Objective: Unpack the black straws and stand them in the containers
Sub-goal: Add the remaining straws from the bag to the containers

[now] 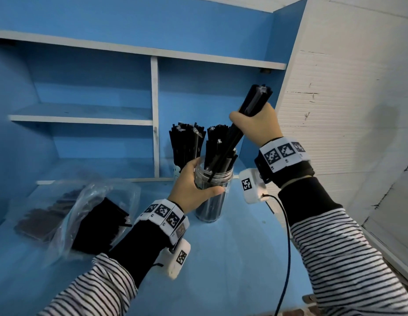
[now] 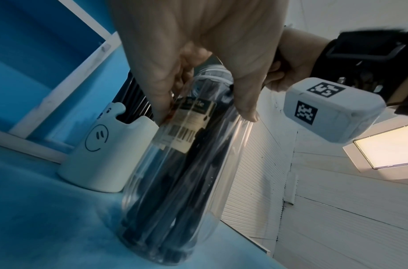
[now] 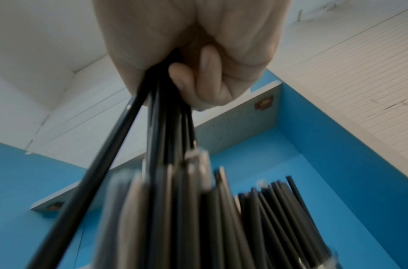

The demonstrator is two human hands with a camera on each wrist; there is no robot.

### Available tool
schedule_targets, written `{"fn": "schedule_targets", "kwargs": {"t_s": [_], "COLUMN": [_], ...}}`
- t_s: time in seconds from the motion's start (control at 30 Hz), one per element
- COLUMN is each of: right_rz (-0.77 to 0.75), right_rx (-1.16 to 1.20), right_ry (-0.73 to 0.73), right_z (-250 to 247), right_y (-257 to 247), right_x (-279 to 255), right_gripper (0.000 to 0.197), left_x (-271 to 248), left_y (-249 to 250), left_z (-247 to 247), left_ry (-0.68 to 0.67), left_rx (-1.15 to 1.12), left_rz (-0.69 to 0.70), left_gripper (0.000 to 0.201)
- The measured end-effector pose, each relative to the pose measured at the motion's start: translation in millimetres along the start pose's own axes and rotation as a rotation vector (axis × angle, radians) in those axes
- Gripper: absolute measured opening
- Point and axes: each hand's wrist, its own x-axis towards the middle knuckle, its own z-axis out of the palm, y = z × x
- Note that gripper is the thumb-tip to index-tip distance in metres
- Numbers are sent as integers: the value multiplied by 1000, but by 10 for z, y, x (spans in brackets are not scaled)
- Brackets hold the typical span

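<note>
While hands grip it, jar label shows a barcode; writing unreadable.

The jar is clear, glossy plastic with a paper label. The straws look smooth and slightly shiny. Left, a crinkled transparent plastic bag lies on the matt blue tabletop.

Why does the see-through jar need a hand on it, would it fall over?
Probably, yes. The clear jar is tall and narrow, and its straws rise well above the rim, so a sideways push could tip it. The left hand grips it while the right hand pushes a bundle in slantwise.
</note>
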Motion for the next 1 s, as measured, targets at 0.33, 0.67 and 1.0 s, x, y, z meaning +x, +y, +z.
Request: {"fn": "schedule_targets", "kwargs": {"t_s": [0.33,0.67,1.0], "right_rz": [-33,-13,-163], "right_rx": [22,-251,55], "right_ry": [50,-382,-245], "right_z": [-118,352,347], "right_y": [-128,157,141], "right_x": [20,-245,-372], "right_gripper": [22,34,69], "left_x": [102,165,160], "left_y": [16,-48,-54], "left_z": [-31,-17,-22], "left_ry": [-20,-3,-6], "left_rx": [55,97,119], "left_rz": [-22,-19,-20], "left_gripper": [91,93,94]}}
